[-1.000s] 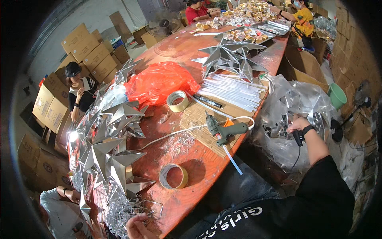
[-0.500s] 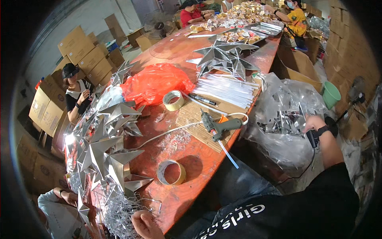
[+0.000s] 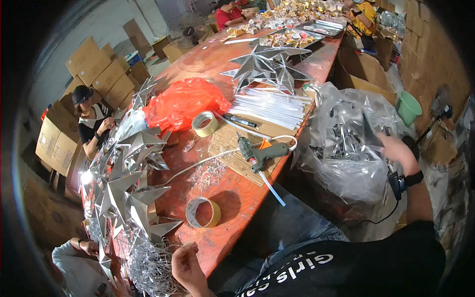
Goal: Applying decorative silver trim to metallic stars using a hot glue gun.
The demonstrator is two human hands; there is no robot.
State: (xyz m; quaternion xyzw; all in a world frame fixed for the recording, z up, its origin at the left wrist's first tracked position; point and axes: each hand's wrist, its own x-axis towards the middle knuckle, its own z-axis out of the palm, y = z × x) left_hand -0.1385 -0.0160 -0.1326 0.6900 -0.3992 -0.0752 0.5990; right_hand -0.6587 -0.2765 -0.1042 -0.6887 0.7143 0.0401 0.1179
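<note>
**Kid:** Down by the table's near edge, what is the left hand (image 3: 185,265) doing?

**Helper:** It curls tight on the fluffy silver tinsel pile (image 3: 151,270).

**Kid:** And the right hand (image 3: 398,151)?

**Helper:** It reaches into the big clear plastic bag of shiny silver pieces (image 3: 346,148). I cannot tell if the fingers hold one. Best to pick one piece slowly, so points don't snag the bag.

**Kid:** Where's the green glue gun (image 3: 260,152)?

**Helper:** It lies on the brown cardboard sheet (image 3: 232,148).

1. Lighting is bright, even and daylight-like, strongest toward the far end of the red table (image 3: 208,59).
2. Silver stars (image 3: 123,188) throw hard glare, with one blown-out spot at the left.
3. Shadows are soft and short.
4. Fisheye bending curves the straight edges, and a black vignette rings the frame.
5. The right hand (image 3: 396,151) is slightly motion-blurred.
</note>
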